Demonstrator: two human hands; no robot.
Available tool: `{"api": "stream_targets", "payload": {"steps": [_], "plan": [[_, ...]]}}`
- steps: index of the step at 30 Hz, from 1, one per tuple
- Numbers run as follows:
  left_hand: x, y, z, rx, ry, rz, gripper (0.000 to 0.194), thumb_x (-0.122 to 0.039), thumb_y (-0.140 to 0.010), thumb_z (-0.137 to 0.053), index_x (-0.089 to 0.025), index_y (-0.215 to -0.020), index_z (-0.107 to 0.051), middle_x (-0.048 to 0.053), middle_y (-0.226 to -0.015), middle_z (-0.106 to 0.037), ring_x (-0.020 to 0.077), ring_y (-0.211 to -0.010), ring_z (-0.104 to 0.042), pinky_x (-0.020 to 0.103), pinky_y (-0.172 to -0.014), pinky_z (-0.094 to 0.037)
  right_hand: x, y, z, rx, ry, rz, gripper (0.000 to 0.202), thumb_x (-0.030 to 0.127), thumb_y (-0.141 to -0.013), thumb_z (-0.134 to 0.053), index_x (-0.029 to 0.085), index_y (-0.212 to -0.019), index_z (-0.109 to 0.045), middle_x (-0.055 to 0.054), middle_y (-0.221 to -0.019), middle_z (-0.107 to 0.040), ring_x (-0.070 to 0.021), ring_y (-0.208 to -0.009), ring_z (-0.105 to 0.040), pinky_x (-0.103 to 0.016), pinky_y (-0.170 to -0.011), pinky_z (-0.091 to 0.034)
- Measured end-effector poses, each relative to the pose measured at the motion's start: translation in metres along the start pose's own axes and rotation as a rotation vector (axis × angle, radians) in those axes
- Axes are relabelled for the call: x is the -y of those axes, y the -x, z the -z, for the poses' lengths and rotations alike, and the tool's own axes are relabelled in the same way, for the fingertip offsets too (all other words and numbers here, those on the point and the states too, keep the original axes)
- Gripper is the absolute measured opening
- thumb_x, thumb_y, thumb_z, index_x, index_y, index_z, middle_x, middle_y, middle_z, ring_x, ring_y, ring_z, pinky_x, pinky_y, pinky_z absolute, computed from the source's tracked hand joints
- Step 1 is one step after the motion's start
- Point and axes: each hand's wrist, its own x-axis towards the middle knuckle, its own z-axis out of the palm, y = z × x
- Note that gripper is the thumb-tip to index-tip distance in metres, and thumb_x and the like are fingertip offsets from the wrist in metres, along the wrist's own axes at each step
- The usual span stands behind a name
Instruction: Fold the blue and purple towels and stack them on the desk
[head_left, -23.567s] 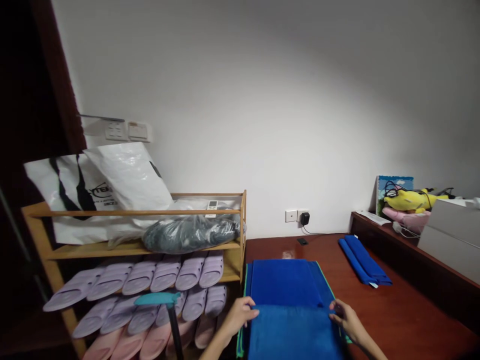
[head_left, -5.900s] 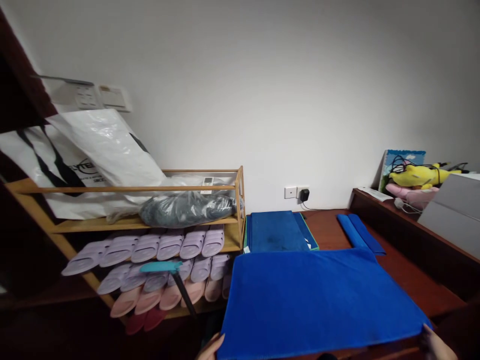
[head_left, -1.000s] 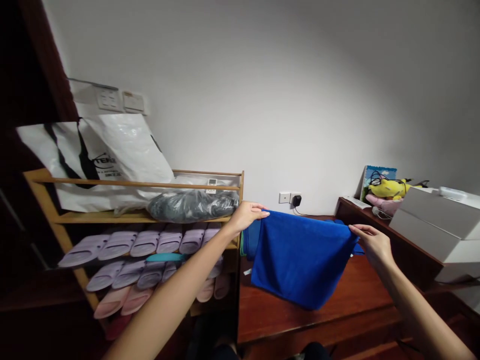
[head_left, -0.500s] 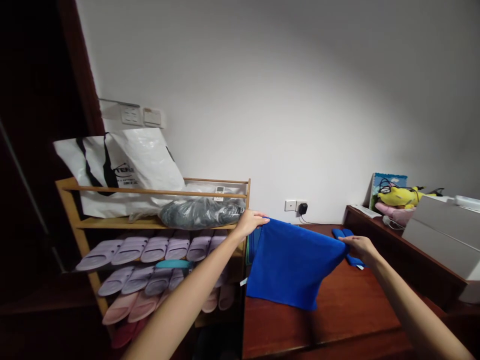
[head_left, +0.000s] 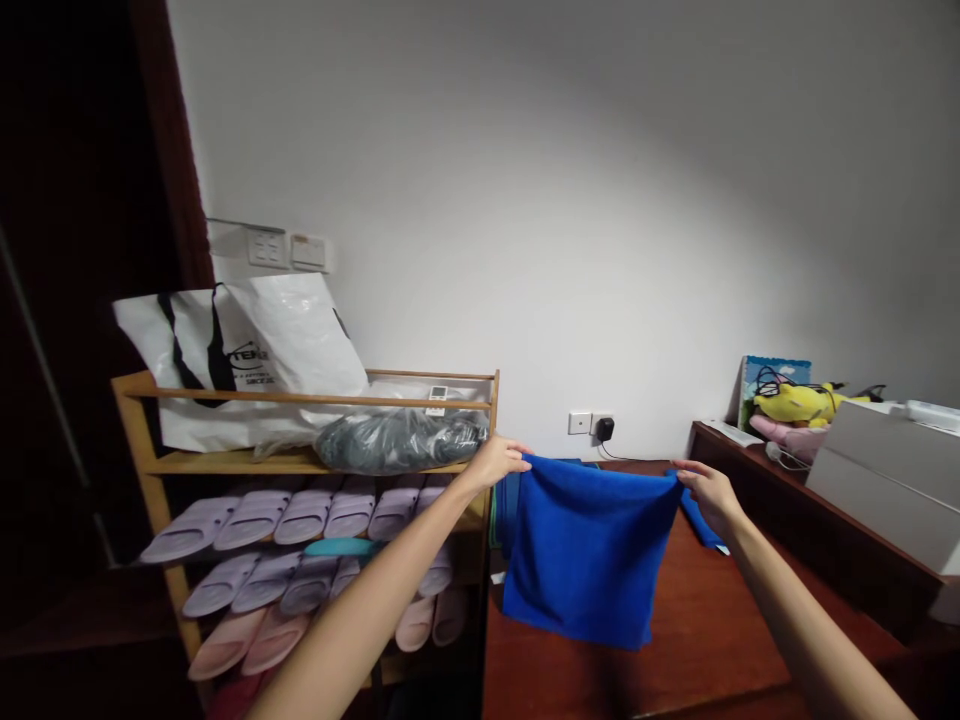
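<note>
A blue towel [head_left: 589,555] hangs spread between my two hands, its lower edge above the reddish-brown wooden table [head_left: 720,630]. My left hand [head_left: 499,462] pinches its upper left corner, and my right hand [head_left: 709,492] pinches the upper right corner. The top edge sags slightly between them. Behind my right hand, a folded blue cloth [head_left: 701,518] lies on the table, partly hidden. More folded cloth [head_left: 508,510] in blue with some green shows behind the towel at its left side.
Left of the table stands a wooden shoe rack [head_left: 135,420] with lilac slippers [head_left: 251,518] and pink ones below. On top sits a white bag [head_left: 300,335] beside a plastic-wrapped bundle [head_left: 397,440]. A raised ledge at right holds a yellow plush toy [head_left: 795,403] and a white box [head_left: 885,480].
The towel's right corner has come inward and up with my right hand, so the top edge is more level. The towel now hangs straighter, and the whole view has shifted slightly.
</note>
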Motion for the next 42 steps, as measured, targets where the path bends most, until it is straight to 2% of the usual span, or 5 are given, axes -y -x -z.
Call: {"api": "stream_targets", "payload": {"steps": [17,23,28,37,42], "plan": [[0.002,0.004,0.017,-0.106,-0.068,-0.033,0.029,-0.034,-0.054,-0.074,-0.017,-0.077,-0.071,0.004,-0.07,-0.072,0.0202,-0.071,-0.065,0.029,-0.066,-0.047,-0.01,0.025,0.001,0.331,0.193,0.146,0.038,0.052,-0.054,-0.071,0.017,-0.07,-0.073,-0.014,-0.102,-0.067,-0.0262,-0.088,-0.06,-0.029,-0.062,-0.044],[0.007,0.001,0.013,-0.096,-0.082,-0.035,0.03,-0.035,-0.052,-0.074,-0.016,-0.076,-0.071,0.003,-0.065,-0.071,0.0207,-0.069,-0.065,0.029,-0.065,-0.046,-0.043,0.056,-0.011,0.469,0.16,0.03,0.033,0.047,-0.052,-0.073,0.015,-0.056,-0.067,-0.005,-0.068,-0.068,-0.0141,-0.056,-0.051,-0.025,-0.05,-0.034],[0.012,-0.003,0.006,-0.09,-0.08,-0.031,0.031,-0.036,-0.052,-0.073,-0.015,-0.075,-0.072,0.003,-0.065,-0.071,0.0211,-0.069,-0.065,0.029,-0.065,-0.047,-0.071,0.063,-0.014,0.402,0.041,-0.093,0.03,0.044,-0.052,-0.074,0.016,-0.06,-0.066,0.001,-0.05,-0.059,-0.0101,-0.045,-0.045,-0.023,-0.045,-0.032],[0.02,0.0,0.0,-0.113,-0.035,-0.016,0.038,-0.04,-0.05,-0.074,-0.015,-0.078,-0.071,0.003,-0.066,-0.071,0.0208,-0.071,-0.065,0.03,-0.068,-0.047,-0.062,0.043,-0.002,0.271,-0.239,-0.135,0.037,0.042,-0.053,-0.076,0.02,-0.081,-0.07,-0.007,-0.082,-0.071,-0.0204,-0.08,-0.064,-0.029,-0.074,-0.051],[0.029,0.003,0.001,-0.134,-0.032,-0.005,0.035,-0.039,-0.052,-0.072,-0.014,-0.077,-0.071,0.003,-0.065,-0.07,0.02,-0.067,-0.064,0.03,-0.066,-0.047,-0.059,0.045,-0.016,0.194,0.107,0.124,0.036,0.041,-0.057,-0.07,0.02,-0.087,-0.07,-0.006,-0.084,-0.071,-0.0227,-0.082,-0.064,-0.031,-0.072,-0.051]]}}
